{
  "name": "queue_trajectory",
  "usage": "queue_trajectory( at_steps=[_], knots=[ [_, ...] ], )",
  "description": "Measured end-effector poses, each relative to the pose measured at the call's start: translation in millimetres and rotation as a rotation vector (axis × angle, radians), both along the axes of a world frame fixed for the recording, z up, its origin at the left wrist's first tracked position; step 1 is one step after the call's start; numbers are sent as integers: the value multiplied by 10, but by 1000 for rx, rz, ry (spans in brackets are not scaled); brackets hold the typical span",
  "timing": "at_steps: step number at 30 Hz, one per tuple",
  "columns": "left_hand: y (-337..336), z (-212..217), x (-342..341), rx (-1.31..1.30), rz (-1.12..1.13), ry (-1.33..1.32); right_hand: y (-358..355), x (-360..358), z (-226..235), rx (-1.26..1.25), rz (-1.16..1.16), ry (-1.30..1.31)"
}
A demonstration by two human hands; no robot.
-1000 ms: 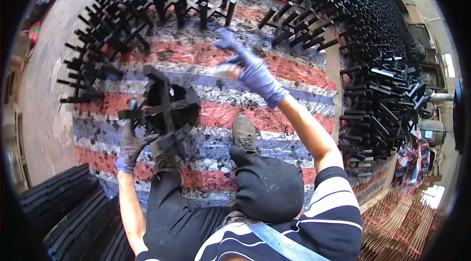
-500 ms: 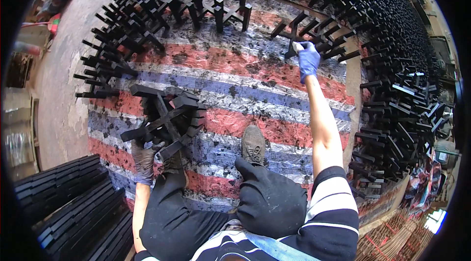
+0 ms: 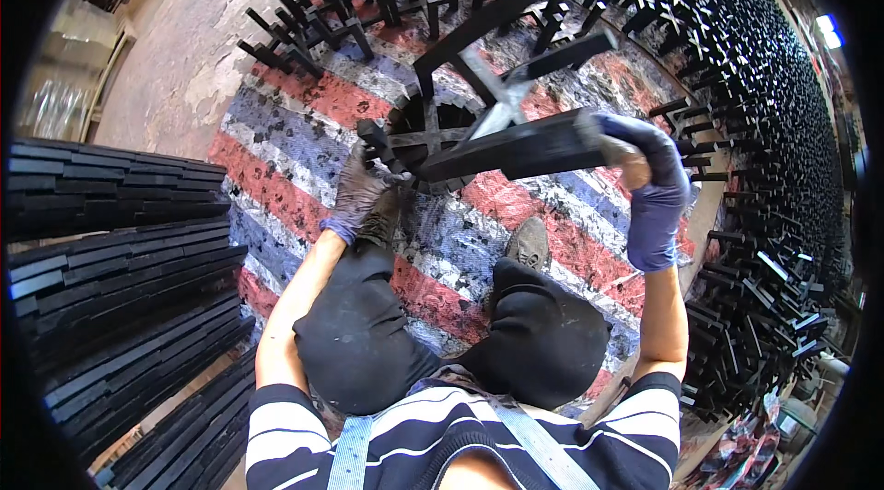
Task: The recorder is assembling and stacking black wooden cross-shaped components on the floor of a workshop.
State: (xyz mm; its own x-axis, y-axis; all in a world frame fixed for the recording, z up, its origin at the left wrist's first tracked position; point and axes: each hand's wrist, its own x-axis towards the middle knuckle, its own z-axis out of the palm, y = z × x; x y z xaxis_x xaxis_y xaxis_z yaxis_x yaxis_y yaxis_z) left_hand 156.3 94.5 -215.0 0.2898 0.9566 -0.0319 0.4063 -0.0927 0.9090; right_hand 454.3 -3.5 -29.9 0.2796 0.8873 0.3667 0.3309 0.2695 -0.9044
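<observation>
My right hand (image 3: 649, 181), in a blue glove, grips one leg end of a black four-legged cross frame (image 3: 516, 147). That frame is tilted in the air before me, its legs spread outward. Below and left of it, partly hidden, stands a round cluster of black legs with a grey cross (image 3: 430, 135) in its middle. My left hand (image 3: 361, 186), in a dirty glove, is closed around a short black post (image 3: 376, 142) at the cluster's left side. I cannot tell which frame that post belongs to.
A striped red, white and blue sheet (image 3: 304, 145) covers the floor, with my shoe (image 3: 528, 246) on it. Rows of black cross frames (image 3: 773, 122) stand beyond and to the right. Stacks of black bars (image 3: 129, 260) line the left side.
My right hand has come back from the far frames and now holds a cross frame over the cluster. My left hand has moved up and right, and my view has turned left.
</observation>
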Motion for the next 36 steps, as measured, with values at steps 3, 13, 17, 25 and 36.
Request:
queue_trajectory(
  at_steps=[3, 13, 17, 25, 36],
  knots=[
    [-5, -57, -22, -64, 0, -73, 146, -223, 68, 9, 74, -376],
    [137, 191, -266, -41, -175, -15, 659, -415, -444, -63, 451, -668],
    [319, 339, -294, 103, -226, 126, 705, -335, -307, -55, 476, -714],
    [429, 307, -284, 52, -294, 147, 591, -126, -514, 1, 307, -354],
    [471, -189, -660, 132, -247, 312, -115, 2883, -2004, -448, -1047, -526]
  ],
)
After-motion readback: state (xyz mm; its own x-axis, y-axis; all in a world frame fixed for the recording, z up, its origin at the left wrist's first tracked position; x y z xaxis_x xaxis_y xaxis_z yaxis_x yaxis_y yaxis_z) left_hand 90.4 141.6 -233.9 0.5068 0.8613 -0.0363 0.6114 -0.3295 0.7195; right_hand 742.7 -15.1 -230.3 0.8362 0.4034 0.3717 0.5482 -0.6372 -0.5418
